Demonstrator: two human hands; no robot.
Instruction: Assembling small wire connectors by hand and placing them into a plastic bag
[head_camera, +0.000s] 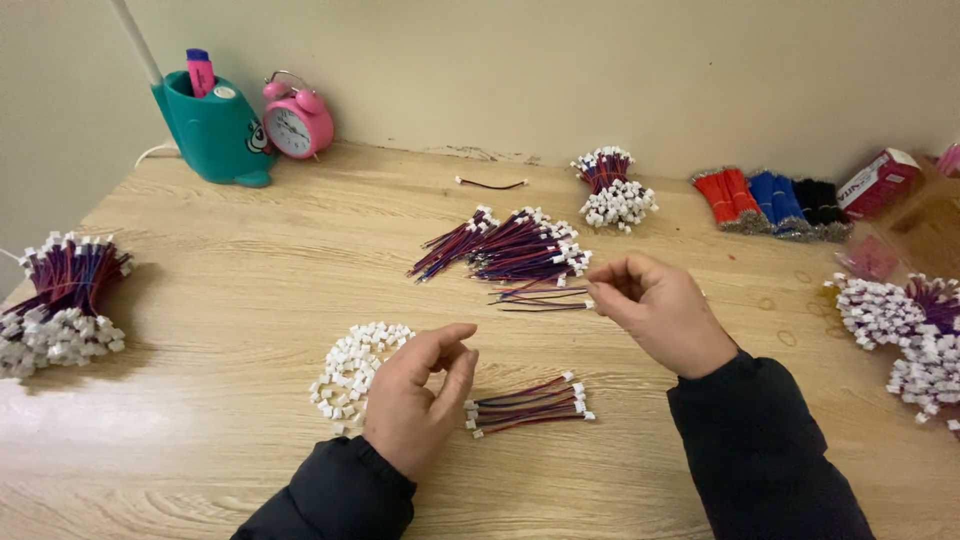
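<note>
A thin, limp wire (545, 296) is pinched by the right hand (660, 310) near its plug; the left hand (420, 395), beside the white plugs (355, 370), perhaps pinches one.

The light was soft and fairly even, neither harsh nor dim, and seemed to come from above and to the right. The pale wooden tabletop (230, 300) showed a faint sheen along its near left edge. The bundle of red-and-blue wires with white plugs (60, 300) at the left edge threw a soft shadow to its right. Focus was sharp in the middle. The white plug bundles (900, 330) at the right edge looked slightly smeared, and the table's edges bowed with wide-angle distortion.
</note>
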